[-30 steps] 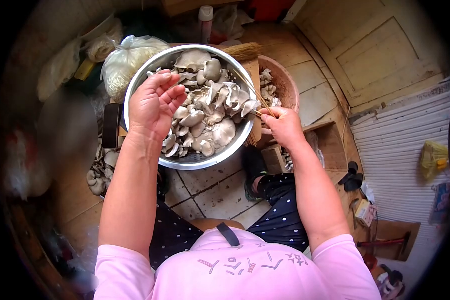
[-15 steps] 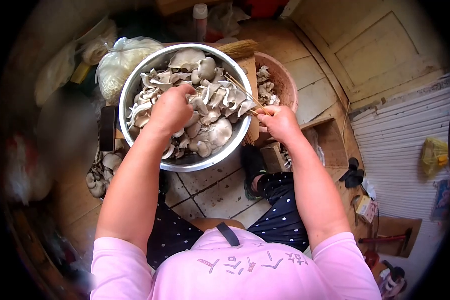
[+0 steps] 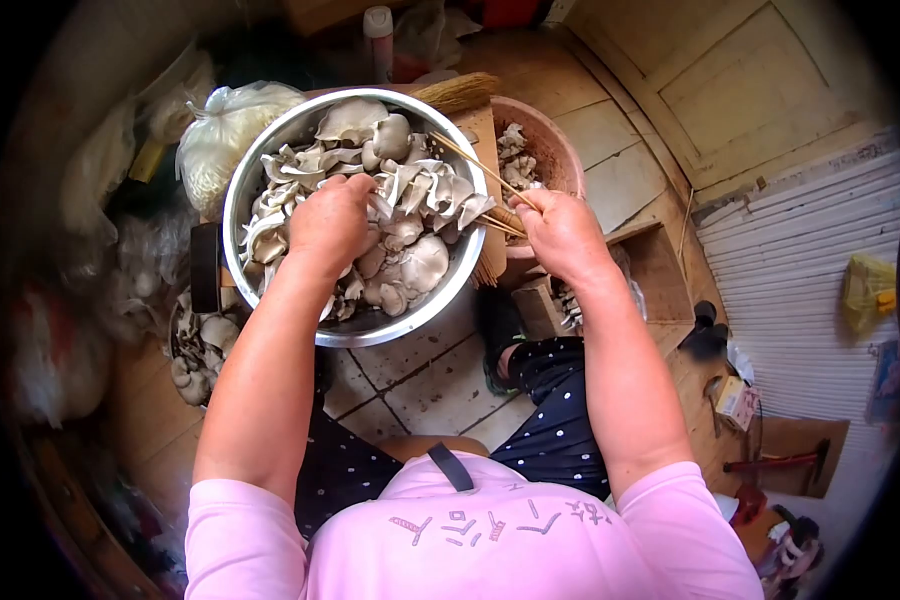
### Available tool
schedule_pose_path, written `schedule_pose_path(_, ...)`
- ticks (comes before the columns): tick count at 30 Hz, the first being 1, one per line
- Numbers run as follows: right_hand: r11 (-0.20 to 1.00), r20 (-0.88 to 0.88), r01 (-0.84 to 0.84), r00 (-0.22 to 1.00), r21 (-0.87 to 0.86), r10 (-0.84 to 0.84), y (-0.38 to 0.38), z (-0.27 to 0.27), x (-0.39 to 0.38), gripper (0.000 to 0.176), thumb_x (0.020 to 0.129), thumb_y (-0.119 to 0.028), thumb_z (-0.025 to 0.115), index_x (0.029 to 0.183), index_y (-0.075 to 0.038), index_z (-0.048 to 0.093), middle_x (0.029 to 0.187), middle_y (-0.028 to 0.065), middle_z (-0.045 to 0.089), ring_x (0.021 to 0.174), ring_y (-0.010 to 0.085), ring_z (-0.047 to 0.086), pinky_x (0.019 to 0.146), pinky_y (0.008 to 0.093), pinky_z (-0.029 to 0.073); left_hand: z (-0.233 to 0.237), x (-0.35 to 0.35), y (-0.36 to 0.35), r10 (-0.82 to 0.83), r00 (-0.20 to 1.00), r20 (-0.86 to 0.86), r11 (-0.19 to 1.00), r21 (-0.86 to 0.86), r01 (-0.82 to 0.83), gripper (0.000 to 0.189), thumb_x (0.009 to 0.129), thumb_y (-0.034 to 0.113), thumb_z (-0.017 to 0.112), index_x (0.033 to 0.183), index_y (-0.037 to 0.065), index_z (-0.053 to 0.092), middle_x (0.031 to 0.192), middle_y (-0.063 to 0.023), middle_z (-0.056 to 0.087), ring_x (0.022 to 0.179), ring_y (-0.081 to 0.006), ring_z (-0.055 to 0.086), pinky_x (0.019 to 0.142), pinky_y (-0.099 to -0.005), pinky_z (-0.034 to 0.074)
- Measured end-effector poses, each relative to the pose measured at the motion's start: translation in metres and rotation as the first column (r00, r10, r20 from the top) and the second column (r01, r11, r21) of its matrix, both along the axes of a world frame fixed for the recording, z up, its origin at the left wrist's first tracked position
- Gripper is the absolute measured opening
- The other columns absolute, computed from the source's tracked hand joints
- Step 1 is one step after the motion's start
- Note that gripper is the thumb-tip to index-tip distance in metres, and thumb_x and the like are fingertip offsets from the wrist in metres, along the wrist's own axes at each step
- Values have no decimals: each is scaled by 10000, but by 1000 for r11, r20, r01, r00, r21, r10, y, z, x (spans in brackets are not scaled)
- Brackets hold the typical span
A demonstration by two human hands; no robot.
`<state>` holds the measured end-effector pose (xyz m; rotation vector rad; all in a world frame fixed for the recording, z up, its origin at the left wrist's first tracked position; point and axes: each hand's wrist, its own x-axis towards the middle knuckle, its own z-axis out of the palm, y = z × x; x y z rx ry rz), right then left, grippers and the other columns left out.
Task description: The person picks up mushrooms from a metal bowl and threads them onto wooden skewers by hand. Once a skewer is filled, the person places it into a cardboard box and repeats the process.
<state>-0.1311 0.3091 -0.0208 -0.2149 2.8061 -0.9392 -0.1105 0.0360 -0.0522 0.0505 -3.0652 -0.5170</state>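
A large steel bowl (image 3: 410,327) full of grey oyster mushrooms (image 3: 425,262) sits in front of me. My left hand (image 3: 332,225) is over the middle of the pile, its fingers curled in around a pale mushroom piece that is partly hidden. Past the bowl's right rim, my right hand (image 3: 567,232) grips thin bamboo skewers (image 3: 475,165), whose far ends reach over the mushrooms. A row of folded mushrooms (image 3: 435,192) lies below these sticks. More stick ends (image 3: 500,226) jut out over the rim beside my right fingers.
A pink basin (image 3: 567,150) with mushroom pieces stands behind my right hand. A straw brush (image 3: 457,92) lies beyond the bowl. To the left are a filled clear bag (image 3: 220,150) and more mushrooms (image 3: 198,350). A cardboard box (image 3: 655,275) is at the right.
My right hand has turned and closed further around the skewers. My left hand remains at the mushrooms, its fingers shifted slightly. The whole view has moved a little.
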Motion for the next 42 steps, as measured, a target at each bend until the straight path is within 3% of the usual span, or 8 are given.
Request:
schedule_pose_path(8,982,-28,-160,987,-102,158,-33,17,24,225,936,-235,572,965,-30,660,785,169,641,715,289,634,690,378,497,6,5,-22,105,993,-50,946,314,-84,222,889,189,591,1090,130,662,998,-142,688,917,-352,650,807,-432,511)
schedule_pose_path(23,944,-47,-233,972,-232,229,-46,21,27,238,943,-214,548,886,0,636,760,174,625,705,288,614,672,383,478,-2,-7,-7,91,989,119,994,48,-97,278,845,223,608,1108,155,669,939,-145,704,894,-350,667,794,-455,524)
schedule_pose_path(27,942,-53,-246,969,-230,240,-42,22,25,239,948,-211,541,917,3,642,766,165,628,705,262,607,677,366,474,4,-11,-22,171,984,39,925,337,-174,189,863,167,598,1010,94,691,914,-143,710,794,-294,682,729,-387,534)
schedule_pose_path(29,937,-52,-243,970,-250,238,-42,24,23,235,946,-208,541,927,3,643,766,163,630,703,259,605,675,364,473,21,-4,-23,255,965,68,567,797,-206,171,868,96,584,990,23,679,856,-84,704,729,-167,661,680,-289,521)
schedule_pose_path(33,931,-38,-255,966,-261,254,-48,27,24,234,912,-203,528,893,0,643,811,208,637,767,338,612,717,414,481,25,3,-29,268,962,49,497,848,-182,166,862,71,591,980,-10,676,823,-47,679,705,-96,622,663,-235,502)
schedule_pose_path(35,929,-62,-254,967,-271,247,-49,28,24,248,889,-209,512,850,-1,640,847,249,641,826,418,618,757,467,489,20,2,-30,274,960,56,542,816,-202,165,854,92,609,966,-5,682,821,-55,694,713,-115,641,680,-251,511)
schedule_pose_path(37,942,-61,-251,968,-224,244,-50,27,25,204,920,-175,556,941,2,654,795,145,653,728,221,615,688,351,477,16,3,-29,264,960,-91,785,598,-159,165,840,120,640,954,13,691,814,-72,706,726,-143,663,701,-274,519)
schedule_pose_path(42,944,-46,-218,976,-247,214,-51,21,26,191,914,-158,560,962,-5,664,804,153,653,734,244,619,704,347,486,-5,-11,-23,212,976,-51,944,269,-191,219,812,215,694,945,45,663,881,-134,703,830,-310,675,752,-389,528)
